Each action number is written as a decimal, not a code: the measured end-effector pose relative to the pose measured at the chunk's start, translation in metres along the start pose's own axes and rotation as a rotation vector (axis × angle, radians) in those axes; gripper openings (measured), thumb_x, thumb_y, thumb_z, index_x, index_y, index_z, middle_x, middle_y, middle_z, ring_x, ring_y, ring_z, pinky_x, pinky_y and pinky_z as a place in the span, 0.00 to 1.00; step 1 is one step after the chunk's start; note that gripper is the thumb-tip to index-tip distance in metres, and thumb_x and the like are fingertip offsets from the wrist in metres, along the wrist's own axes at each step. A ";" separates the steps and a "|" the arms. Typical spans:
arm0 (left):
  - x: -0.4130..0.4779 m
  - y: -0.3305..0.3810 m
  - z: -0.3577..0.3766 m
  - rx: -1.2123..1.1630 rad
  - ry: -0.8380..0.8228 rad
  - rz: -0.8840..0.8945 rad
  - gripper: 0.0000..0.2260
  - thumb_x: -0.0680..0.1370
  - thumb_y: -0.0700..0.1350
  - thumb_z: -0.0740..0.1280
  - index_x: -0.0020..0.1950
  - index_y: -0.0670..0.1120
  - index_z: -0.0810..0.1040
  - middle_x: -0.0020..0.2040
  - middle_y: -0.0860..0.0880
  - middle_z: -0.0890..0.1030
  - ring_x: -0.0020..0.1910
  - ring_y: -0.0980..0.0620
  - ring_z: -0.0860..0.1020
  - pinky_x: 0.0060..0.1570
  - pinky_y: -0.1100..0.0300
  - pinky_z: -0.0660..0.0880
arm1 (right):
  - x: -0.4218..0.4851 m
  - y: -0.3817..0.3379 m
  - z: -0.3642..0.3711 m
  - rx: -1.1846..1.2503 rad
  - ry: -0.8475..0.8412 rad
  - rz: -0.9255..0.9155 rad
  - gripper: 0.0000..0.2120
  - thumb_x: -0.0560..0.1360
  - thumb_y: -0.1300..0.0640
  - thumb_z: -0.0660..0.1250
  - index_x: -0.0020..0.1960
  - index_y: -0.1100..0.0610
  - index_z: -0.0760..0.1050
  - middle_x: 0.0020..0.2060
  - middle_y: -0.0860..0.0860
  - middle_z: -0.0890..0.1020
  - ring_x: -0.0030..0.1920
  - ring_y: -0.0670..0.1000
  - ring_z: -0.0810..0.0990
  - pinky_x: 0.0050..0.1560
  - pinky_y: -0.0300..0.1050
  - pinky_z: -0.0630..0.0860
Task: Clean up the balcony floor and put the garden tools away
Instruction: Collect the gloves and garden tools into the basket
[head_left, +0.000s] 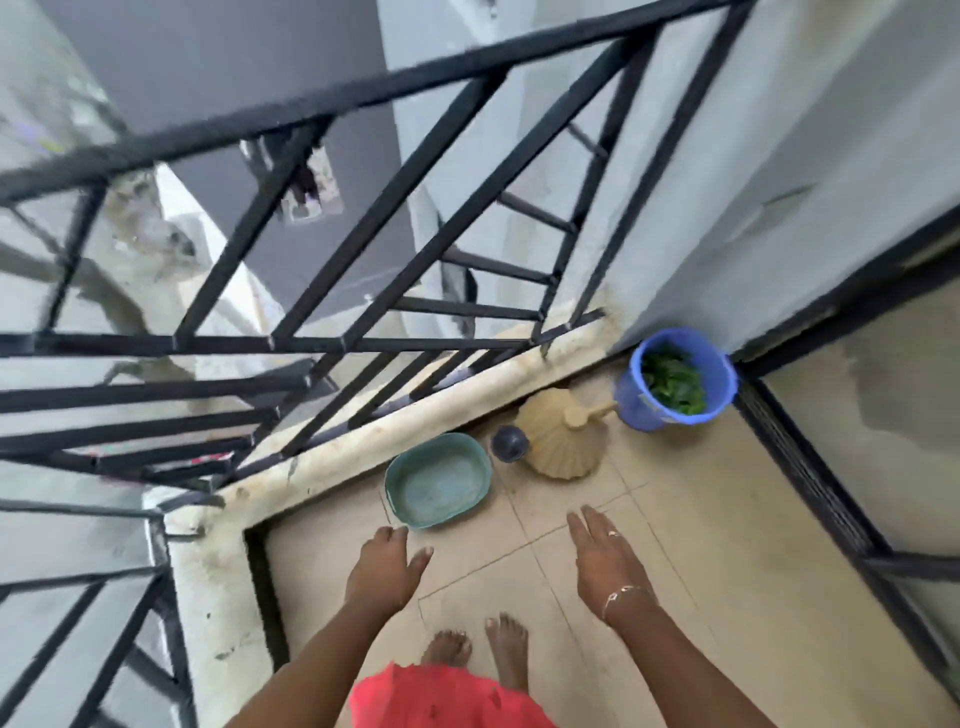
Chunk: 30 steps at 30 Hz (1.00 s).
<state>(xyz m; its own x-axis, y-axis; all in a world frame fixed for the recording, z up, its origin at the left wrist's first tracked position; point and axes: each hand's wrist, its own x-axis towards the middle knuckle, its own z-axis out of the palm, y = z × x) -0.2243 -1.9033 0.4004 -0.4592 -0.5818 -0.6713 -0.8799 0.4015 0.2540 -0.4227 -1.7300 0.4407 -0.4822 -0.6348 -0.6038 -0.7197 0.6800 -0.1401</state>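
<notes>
Both my hands hang over the beige tiled balcony floor (675, 519) and hold nothing. My left hand (387, 566) has relaxed fingers and hovers just below a teal oval basin (439, 480). My right hand (605, 558) is held flat with straight fingers, a ring and a bracelet on it. Beyond the basin stand a small dark round pot (510, 442), a tan woven hand fan (563, 439) and a blue bucket (675, 378) with green leaves in it, tucked in the corner.
A black metal railing (363, 249) on a pale concrete kerb (395, 431) borders the floor on the left. A grey wall (727, 182) and a dark-framed sliding door (810, 478) close the right side. My bare feet (480, 649) stand on the tiles.
</notes>
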 end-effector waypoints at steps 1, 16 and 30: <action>-0.012 0.007 -0.010 0.049 0.003 0.054 0.22 0.81 0.56 0.57 0.68 0.43 0.68 0.67 0.43 0.70 0.65 0.44 0.69 0.62 0.54 0.68 | -0.017 0.006 -0.006 0.013 -0.008 0.037 0.33 0.74 0.60 0.64 0.75 0.58 0.54 0.74 0.55 0.55 0.74 0.56 0.58 0.70 0.43 0.59; -0.098 0.159 0.002 0.756 -0.181 0.803 0.24 0.80 0.58 0.55 0.69 0.43 0.68 0.67 0.42 0.70 0.65 0.43 0.70 0.63 0.55 0.68 | -0.240 0.058 0.062 0.438 0.313 0.752 0.26 0.76 0.63 0.58 0.73 0.54 0.58 0.72 0.52 0.60 0.70 0.55 0.61 0.68 0.45 0.61; -0.292 0.331 0.230 1.033 -0.428 1.444 0.22 0.81 0.56 0.57 0.70 0.45 0.68 0.66 0.46 0.70 0.66 0.46 0.69 0.62 0.55 0.68 | -0.474 0.119 0.223 0.824 0.301 1.382 0.25 0.76 0.62 0.58 0.72 0.55 0.58 0.70 0.54 0.62 0.67 0.57 0.65 0.64 0.47 0.68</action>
<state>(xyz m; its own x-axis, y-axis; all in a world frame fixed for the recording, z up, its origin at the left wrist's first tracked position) -0.3532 -1.4383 0.5205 -0.4994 0.7110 -0.4951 0.6276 0.6908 0.3590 -0.1683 -1.2668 0.5351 -0.6411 0.6096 -0.4663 0.7140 0.6966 -0.0710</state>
